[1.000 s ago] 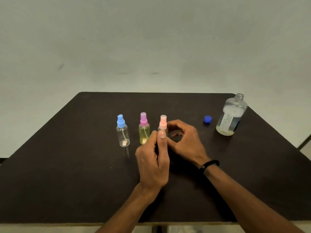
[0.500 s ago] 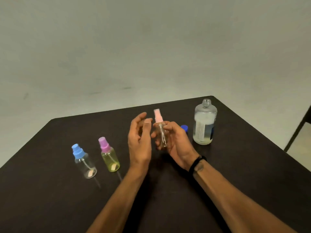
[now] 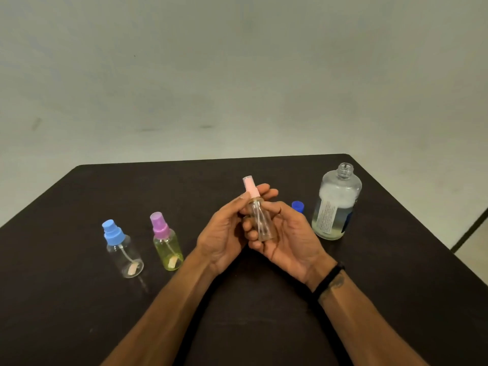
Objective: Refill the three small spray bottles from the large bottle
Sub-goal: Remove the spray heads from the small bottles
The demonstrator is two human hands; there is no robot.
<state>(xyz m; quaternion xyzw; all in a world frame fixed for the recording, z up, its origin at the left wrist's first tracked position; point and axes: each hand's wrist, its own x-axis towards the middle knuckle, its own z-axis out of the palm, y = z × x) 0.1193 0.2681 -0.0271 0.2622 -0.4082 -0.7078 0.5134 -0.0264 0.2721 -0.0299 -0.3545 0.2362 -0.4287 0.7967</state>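
Note:
A small clear spray bottle with a pink top [image 3: 260, 223] is held upright above the table's middle. My right hand [image 3: 287, 233] grips its body, thumb across the front. My left hand [image 3: 224, 233] holds it from the left, fingers curled at its neck below the pink top. Standing on the table at the left are a clear spray bottle with a blue top [image 3: 122, 250] and a yellow-green one with a purple top [image 3: 167, 243]. The large clear bottle [image 3: 334, 204] stands uncapped at the right, partly filled with pale liquid. Its blue cap [image 3: 298, 206] lies just left of it.
The dark table [image 3: 79, 313] ends in a far edge just beyond the bottles and slants off at the right past the large bottle. A pale wall and floor lie behind. A black band circles my right wrist.
The pink-topped bottle has been lifted off the table into my right hand. My left hand, open beside it half a second ago, has closed on its neck. My view swung left then back.

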